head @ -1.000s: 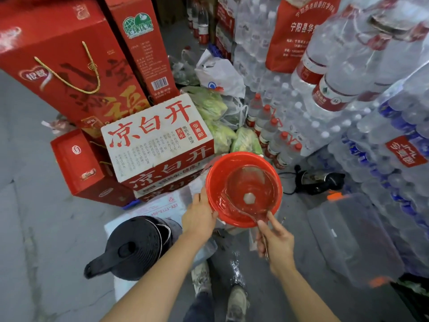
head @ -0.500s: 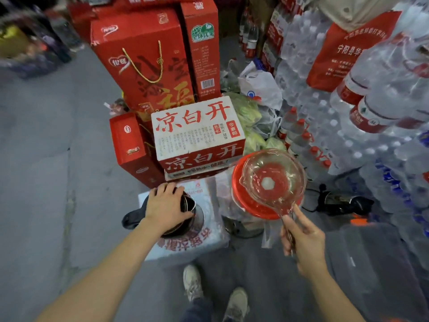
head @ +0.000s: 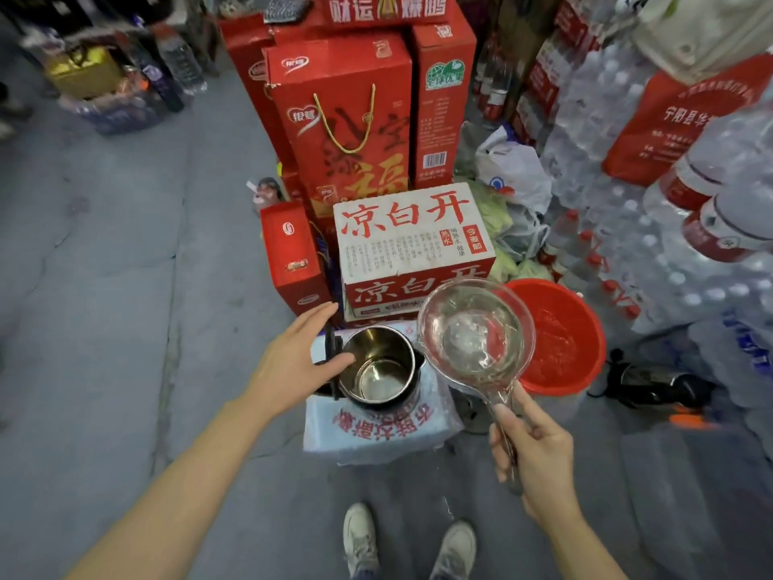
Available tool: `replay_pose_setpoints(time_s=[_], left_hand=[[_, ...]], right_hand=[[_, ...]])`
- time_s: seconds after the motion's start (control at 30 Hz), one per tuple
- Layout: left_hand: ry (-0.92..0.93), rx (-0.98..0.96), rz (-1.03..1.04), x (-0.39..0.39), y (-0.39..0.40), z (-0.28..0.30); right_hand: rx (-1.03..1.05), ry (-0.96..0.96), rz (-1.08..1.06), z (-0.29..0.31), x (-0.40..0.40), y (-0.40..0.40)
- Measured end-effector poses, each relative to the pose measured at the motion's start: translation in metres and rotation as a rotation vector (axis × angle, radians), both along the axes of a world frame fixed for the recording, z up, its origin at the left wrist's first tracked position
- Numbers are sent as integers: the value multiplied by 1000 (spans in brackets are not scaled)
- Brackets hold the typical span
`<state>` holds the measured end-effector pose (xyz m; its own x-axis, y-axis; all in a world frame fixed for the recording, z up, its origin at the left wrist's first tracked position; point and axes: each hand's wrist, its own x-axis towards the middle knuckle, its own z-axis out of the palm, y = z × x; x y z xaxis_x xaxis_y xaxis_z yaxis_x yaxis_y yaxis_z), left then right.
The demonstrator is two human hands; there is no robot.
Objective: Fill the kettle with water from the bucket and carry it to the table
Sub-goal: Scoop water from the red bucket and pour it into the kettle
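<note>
My right hand [head: 539, 458] has its fingers closed round the handle of the clear ladle [head: 477, 332], bowl held level and carrying water, just beside the kettle [head: 380, 366] on its right and above it. My left hand [head: 293, 362] lies on the kettle's left side with fingers spread and loose, thumb near the rim, gripping nothing that I can confirm; the raised black lid appears to stand against that hand. The kettle stands open on a wrapped pack [head: 376, 433] on the floor, and its steel bottom shows bare, so I judge filling is at the first scoop.

Recommended handling: bring the ladle's lip over the middle of the mouth, tip slowly, and hold the lid well back. The mouth is narrower than the ladle bowl, so a fast pour would likely spill over the rim onto the pack.

Clearances: the bucket [head: 560, 337] stands just right of the kettle, partly behind the ladle, so the return swing is short. The white carton [head: 410, 240] sits close behind the kettle. Stacked bottles [head: 669, 244] crowd the right. Open floor [head: 104, 286] lies to the left, the best way out when carrying. No worktop is in view.
</note>
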<state>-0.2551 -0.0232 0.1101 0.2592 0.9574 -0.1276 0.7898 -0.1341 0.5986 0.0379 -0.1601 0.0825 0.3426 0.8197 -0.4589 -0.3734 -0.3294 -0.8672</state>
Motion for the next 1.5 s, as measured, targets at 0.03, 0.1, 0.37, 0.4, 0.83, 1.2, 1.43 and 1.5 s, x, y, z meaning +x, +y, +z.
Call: replay_pose_setpoints(time_s=[0.03,0.1,0.37,0.4,0.83,1.2,1.43,1.5], left_hand=[[-41,8,33,-6,-4,1],[-127,25,94,-12,-11,2],[-332,12,244,-25,-25,-12],[-336,9,248,-27,-26,-14],[-318,13,281,-32,-30,-19],[-261,39,324,-23,-38,-12],[-257,43,352,-22,-40,-15],[-258,47,358,-21,-41,-16]], right_hand=[[0,12,6,3,-10,0],[-8,30,5,7,-27,-2],[-77,-191,26,3,-51,-7],[-80,-215,38,5,-53,-7],[-92,-460,80,8,-61,-8],[-133,-807,151,1,-72,1],[-137,-1070,224,7,-79,7],[-123,-1133,235,9,-82,9]])
